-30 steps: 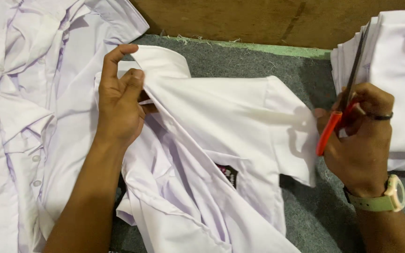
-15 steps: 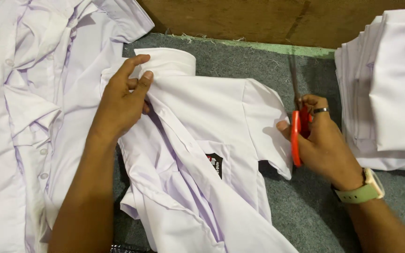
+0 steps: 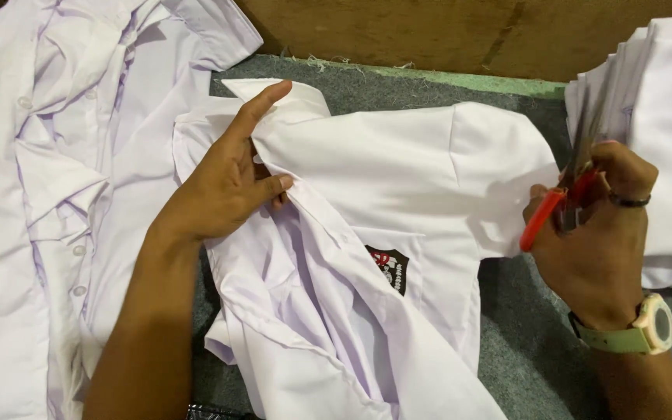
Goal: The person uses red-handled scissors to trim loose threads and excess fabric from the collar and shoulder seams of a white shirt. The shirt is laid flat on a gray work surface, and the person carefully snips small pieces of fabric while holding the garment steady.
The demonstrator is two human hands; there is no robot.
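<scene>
A pile of white shirts (image 3: 48, 194) covered the left of the bench (image 3: 538, 342) and ran off the frame's left and bottom edges. The left hand (image 3: 223, 183) lay flat, fingers spread, on the collar (image 3: 281, 105) of an open white shirt (image 3: 398, 202) at centre; a dark badge (image 3: 389, 267) marked its chest. The lower hem was cut off by the frame. Grey bench surface showed bare below the sleeve. The right hand (image 3: 596, 233) was closed around red-handled scissors (image 3: 558, 206); the blades were blurred, probably pointing upward. A folded stack (image 3: 663, 132) sat just beside, partly out of frame.
</scene>
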